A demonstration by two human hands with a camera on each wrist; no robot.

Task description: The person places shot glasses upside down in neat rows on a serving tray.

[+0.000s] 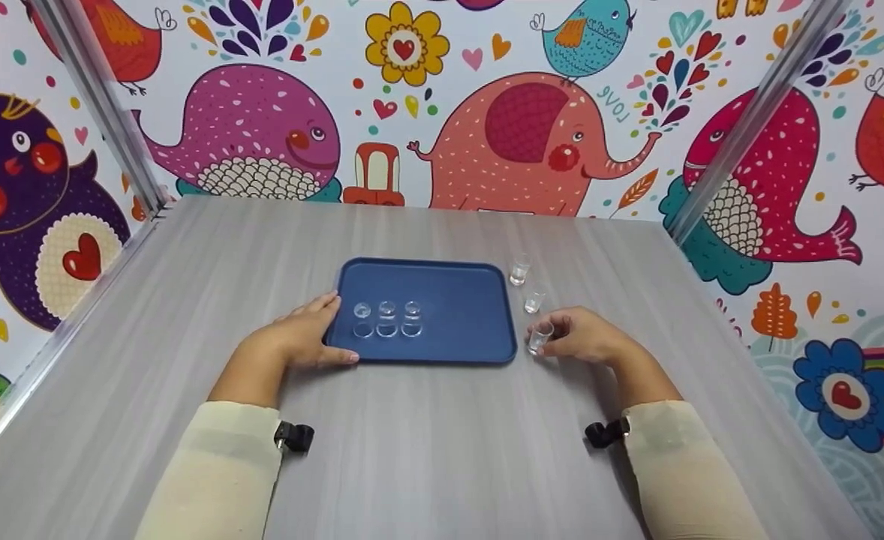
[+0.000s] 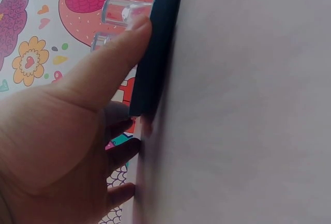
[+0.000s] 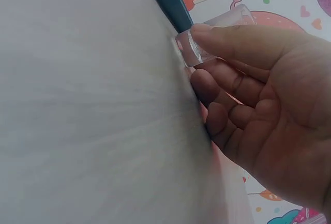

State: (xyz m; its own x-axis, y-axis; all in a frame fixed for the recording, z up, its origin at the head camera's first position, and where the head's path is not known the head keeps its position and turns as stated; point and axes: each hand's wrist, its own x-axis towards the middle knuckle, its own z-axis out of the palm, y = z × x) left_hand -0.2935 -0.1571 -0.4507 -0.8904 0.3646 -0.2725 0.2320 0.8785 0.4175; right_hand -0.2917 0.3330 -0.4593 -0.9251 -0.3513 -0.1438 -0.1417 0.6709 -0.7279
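Note:
A blue tray (image 1: 461, 311) lies on the table. Standing on its left half is a row of three small clear glasses (image 1: 387, 319), which look upside down. My left hand (image 1: 303, 334) rests at the tray's near-left corner, thumb along the front edge and fingers stretched out by the left side. Just right of the tray, my right hand (image 1: 584, 337) pinches another small glass (image 3: 227, 27) between thumb and fingers. That glass is upright, its thick base close to the tabletop. Behind it on the table stand two more upright glasses, a nearer one (image 1: 534, 302) and a farther one (image 1: 519, 270).
The grey wood-grain table (image 1: 442, 450) runs back to a wall (image 1: 404, 112) printed with cartoon animals. Metal posts (image 1: 100, 105) rise at its far corners. A small black camera (image 1: 294, 435) sits at the left wrist, and a similar black device (image 1: 605, 433) at the right.

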